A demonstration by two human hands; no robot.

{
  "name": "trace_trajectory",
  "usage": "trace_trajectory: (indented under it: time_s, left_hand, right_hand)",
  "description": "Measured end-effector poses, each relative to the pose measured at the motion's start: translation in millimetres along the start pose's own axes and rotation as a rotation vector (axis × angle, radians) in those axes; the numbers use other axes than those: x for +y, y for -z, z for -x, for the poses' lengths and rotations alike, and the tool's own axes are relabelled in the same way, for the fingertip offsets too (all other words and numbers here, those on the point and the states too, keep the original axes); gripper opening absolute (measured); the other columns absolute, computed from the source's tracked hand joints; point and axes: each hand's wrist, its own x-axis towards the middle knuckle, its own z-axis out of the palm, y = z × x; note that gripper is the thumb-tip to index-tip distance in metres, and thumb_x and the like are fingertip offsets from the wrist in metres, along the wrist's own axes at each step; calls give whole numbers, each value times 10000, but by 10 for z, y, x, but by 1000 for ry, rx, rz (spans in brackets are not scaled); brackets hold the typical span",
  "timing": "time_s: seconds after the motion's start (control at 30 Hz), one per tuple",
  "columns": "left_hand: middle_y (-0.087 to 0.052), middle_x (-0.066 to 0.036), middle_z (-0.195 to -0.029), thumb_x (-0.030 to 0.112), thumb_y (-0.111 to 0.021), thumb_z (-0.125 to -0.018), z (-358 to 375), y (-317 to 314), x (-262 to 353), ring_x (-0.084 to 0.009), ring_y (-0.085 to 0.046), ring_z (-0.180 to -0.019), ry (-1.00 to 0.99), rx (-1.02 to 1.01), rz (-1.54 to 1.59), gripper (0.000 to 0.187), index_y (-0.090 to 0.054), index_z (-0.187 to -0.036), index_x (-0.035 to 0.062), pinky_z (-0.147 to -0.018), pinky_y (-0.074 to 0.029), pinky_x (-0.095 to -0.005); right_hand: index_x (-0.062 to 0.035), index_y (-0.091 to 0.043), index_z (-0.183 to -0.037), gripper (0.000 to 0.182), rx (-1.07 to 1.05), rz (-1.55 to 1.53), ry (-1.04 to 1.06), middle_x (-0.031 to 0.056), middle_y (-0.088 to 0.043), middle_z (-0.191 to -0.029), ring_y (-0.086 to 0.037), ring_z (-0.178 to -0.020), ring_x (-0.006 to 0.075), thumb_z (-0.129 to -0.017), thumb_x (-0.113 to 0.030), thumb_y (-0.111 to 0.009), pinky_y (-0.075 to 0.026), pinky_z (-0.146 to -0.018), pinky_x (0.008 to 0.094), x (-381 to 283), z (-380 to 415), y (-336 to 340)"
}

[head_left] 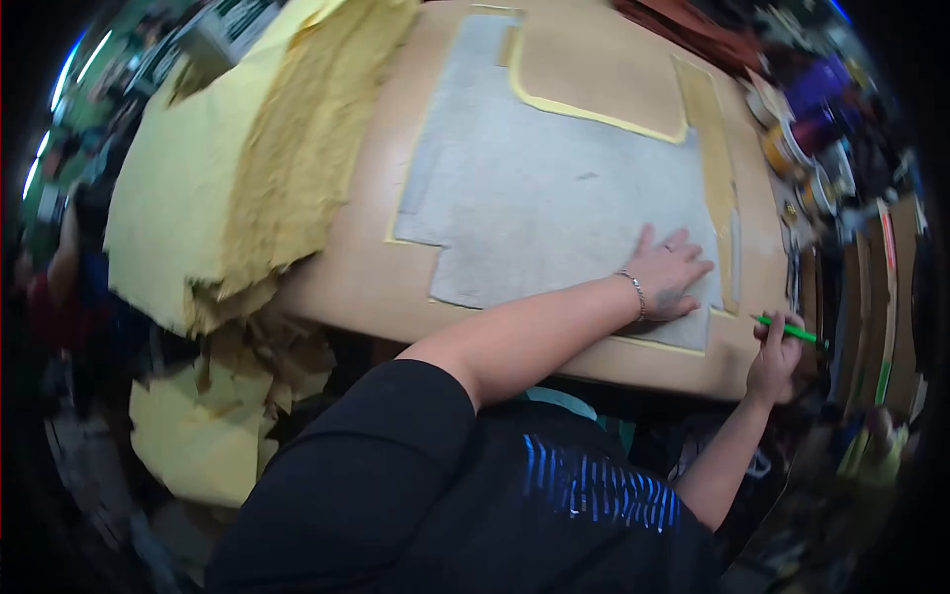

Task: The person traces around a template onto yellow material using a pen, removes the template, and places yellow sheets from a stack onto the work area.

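A large grey flat piece (554, 198) with a cut-out at its far side lies on the tan table, over yellow material that shows along its edges. My left hand (669, 274) rests on its right part with fingers spread, a bracelet at the wrist. Over the table's near right corner, my right hand (778, 354) is closed around a green pen (788, 329), its tip pointing left towards the grey piece. A tan strip (714, 148) runs along the right side of the grey piece.
Thick yellow hides (188, 188) are stacked at the left of the table (366, 292), more hanging below. Brown material (693, 32) lies at the far right edge. Jars (785, 148) and a purple container (819, 84) stand at the right. A person's arm (67, 243) shows far left.
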Motion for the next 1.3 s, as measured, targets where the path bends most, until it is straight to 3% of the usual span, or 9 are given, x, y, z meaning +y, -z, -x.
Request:
trace_trajectory:
  time_s: [0.1, 0.17, 0.27, 0.3, 0.4, 0.5, 0.6, 1.03, 1.3]
  left_hand:
    - [-504, -134, -1056, 181, -590, -720, 75, 247, -422, -307, -473, -997, -181, 300, 318, 324, -512, -1004, 46, -858, -382, -334]
    - [-534, -130, -993, 175, -610, -710, 373, 689, -851, -281, -510, -921, -214, 496, 209, 293, -536, -961, 42, -809, -411, -331]
    - [-441, -181, -1153, 342, -612, -716, 1054, 1540, -1227, -295, -407, -1095, 166, 186, -89, 472, -506, -1081, 61, -922, -331, -347]
    - [-318, -202, -1263, 427, -638, -662, 1228, 1739, -1302, -330, -289, -1185, 298, 35, -127, 683, -408, -1199, 74, -969, -275, -364]
    - [-230, -193, -1321, 500, -676, -563, 1555, 1976, -1490, -347, -193, -1229, 570, -156, -324, 901, -289, -1282, 118, -991, -231, -391]
    - [-171, -173, -1353, 539, -694, -480, 1688, 1985, -1630, -351, -105, -1257, 579, -180, -372, 1027, -218, -1315, 176, -1003, -159, -464]
    - [-150, -151, -1367, 545, -694, -448, 1794, 1917, -1608, -340, -74, -1267, 579, -72, -343, 1041, -220, -1314, 217, -990, -109, -528]
    - [-122, -130, -1379, 485, -704, -445, 1805, 1840, -1689, -327, -44, -1274, 590, -32, -298, 1022, -229, -1311, 224, -968, -79, -579]
    - [-120, -135, -1378, 465, -710, -436, 1782, 1857, -1667, -332, -37, -1274, 603, -54, -274, 1023, -225, -1311, 253, -966, -57, -583]
  right_hand:
    - [-32, -481, -913, 105, -82, -193, -49, 58, -527, -804, -510, -662, 92, -854, -118, -475, -414, -632, 190, -156, 36, -286]
    - [-30, -488, -917, 103, -177, -138, -30, 63, -540, -817, -522, -678, 96, -847, -104, -483, -419, -638, 194, -259, 19, -445]
    - [-28, -507, -902, 97, -297, -84, -55, 58, -563, -810, -540, -710, 103, -820, -79, -515, -422, -649, 209, -414, 44, -867]
    - [-28, -510, -894, 94, -379, -56, -42, 56, -566, -805, -540, -712, 104, -816, -80, -520, -422, -652, 212, -448, 52, -1088]
    - [-28, -518, -861, 84, -634, -17, -39, 59, -571, -787, -541, -723, 108, -794, -71, -544, -417, -643, 219, -628, 291, -1946]
    - [-26, -517, -822, 108, -809, -118, -55, 42, -544, -739, -495, -681, 89, -778, -102, -580, -401, -611, 223, -660, 698, -2794]
    - [-20, -508, -811, 98, -769, -288, -135, 45, -553, -735, -512, -682, 86, -785, -87, -574, -418, -615, 216, -591, 959, -3340]
    - [-20, -519, -851, 87, -783, -105, 147, 66, -554, -796, -531, -714, 115, -779, -36, -564, -421, -632, 225, -560, 1105, -3457]
    - [2, -507, -857, 74, -775, -224, -56, 71, -546, -817, -529, -775, 114, -789, 4, -537, -430, -693, 221, -584, 1071, -3270]
